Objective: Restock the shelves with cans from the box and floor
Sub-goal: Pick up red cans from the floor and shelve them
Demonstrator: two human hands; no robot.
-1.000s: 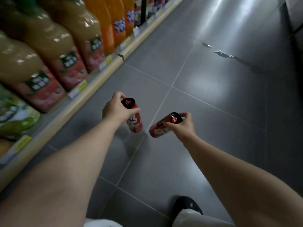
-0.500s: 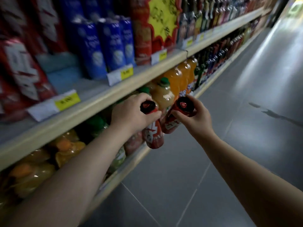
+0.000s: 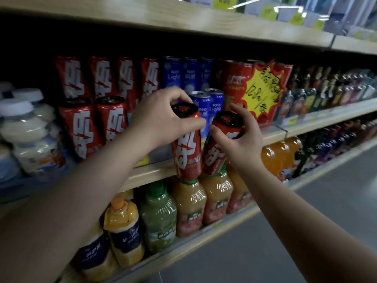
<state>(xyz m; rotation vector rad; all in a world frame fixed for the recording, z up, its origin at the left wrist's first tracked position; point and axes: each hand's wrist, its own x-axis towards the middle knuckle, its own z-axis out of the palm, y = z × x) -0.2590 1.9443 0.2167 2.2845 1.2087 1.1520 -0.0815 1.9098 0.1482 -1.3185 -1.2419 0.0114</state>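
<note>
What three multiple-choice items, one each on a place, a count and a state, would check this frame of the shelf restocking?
1. Where do the tall blue drink cans stand?
A. on the floor
B. on the middle wooden shelf, right of the stocked red cans
C. on the bottom shelf among the juice bottles

2. How many red cans with black tops are held?
A. one
B. two
C. four

3. What state is the left hand in?
A. closed round a can near its top
B. open and empty
C. flat on the shelf

Key: 1 B, the blue cans sit beside the red row; 2 B, the left-hand red can and the right-hand red can, gripped by the right hand; 3 A, fingers wrap the can's top.
</note>
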